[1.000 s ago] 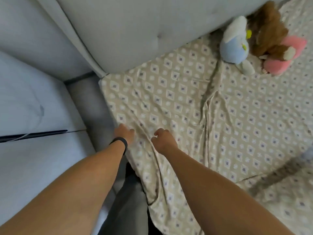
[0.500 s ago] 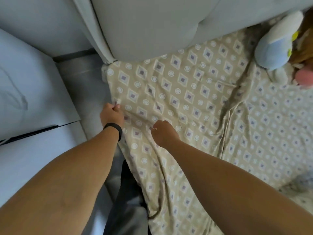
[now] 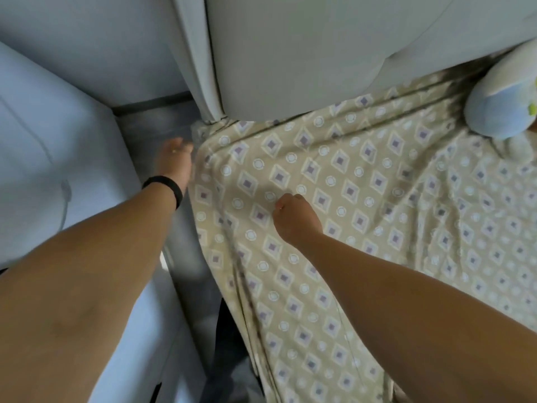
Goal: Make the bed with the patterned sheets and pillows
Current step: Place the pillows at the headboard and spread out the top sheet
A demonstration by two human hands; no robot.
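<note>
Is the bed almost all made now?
Not yet. Done: the patterned sheet covers the mattress. In hand: the left hand reaches the sheet's corner by the headboard, and the right hand grips the sheet. Left: wrinkles remain, a plush toy sits there, no pillows are in view.

Soft, even daylight, rather dim; faint shadows under the forearms. The left hand (image 3: pixel 174 158) is motion-blurred, and wide-angle distortion bends the edges.

Padded grey headboard (image 3: pixel 305 53) at top; pale wall (image 3: pixel 87 39) to its left. White bedside cabinet (image 3: pixel 43 170) at left, separated from the bed by a narrow grey floor strip (image 3: pixel 162 123). Soft, diffuse light.
</note>
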